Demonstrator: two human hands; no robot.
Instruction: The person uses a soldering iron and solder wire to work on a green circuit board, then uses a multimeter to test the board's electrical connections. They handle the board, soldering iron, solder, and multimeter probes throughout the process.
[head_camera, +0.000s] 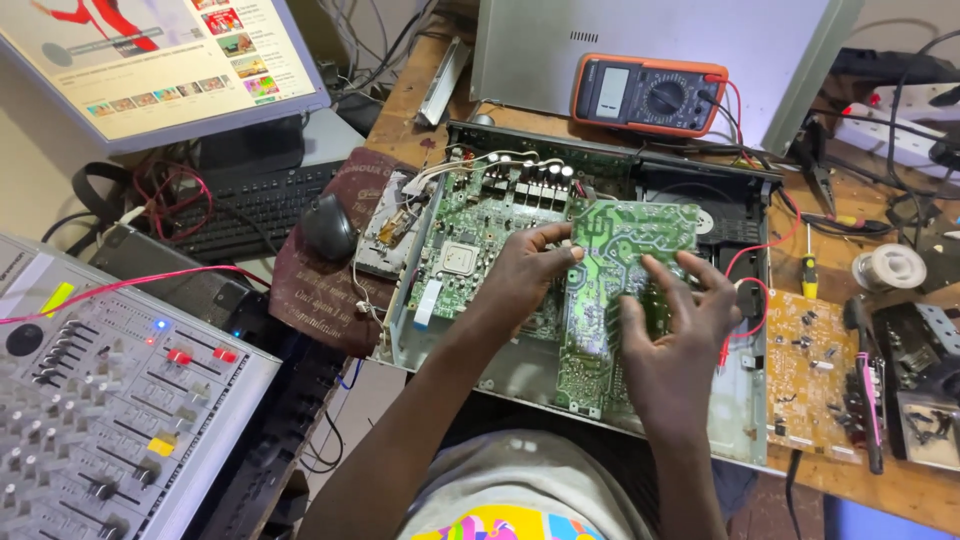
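I hold a green circuit board (610, 270) solder side up over an opened metal device chassis (735, 400). My left hand (525, 275) grips the board's left edge near its top. My right hand (675, 340) lies on the board's right half with fingers spread across it. Inside the chassis sits another green board (470, 235) with black capacitors and a white square chip.
An orange multimeter (648, 94) leans at the back with red leads. A brown circuit board (805, 370), screwdriver (808, 275) and solder spool (890, 267) lie to the right. A mouse (328, 226), keyboard (255, 205), monitor (160, 60) and audio mixer (100, 410) stand left.
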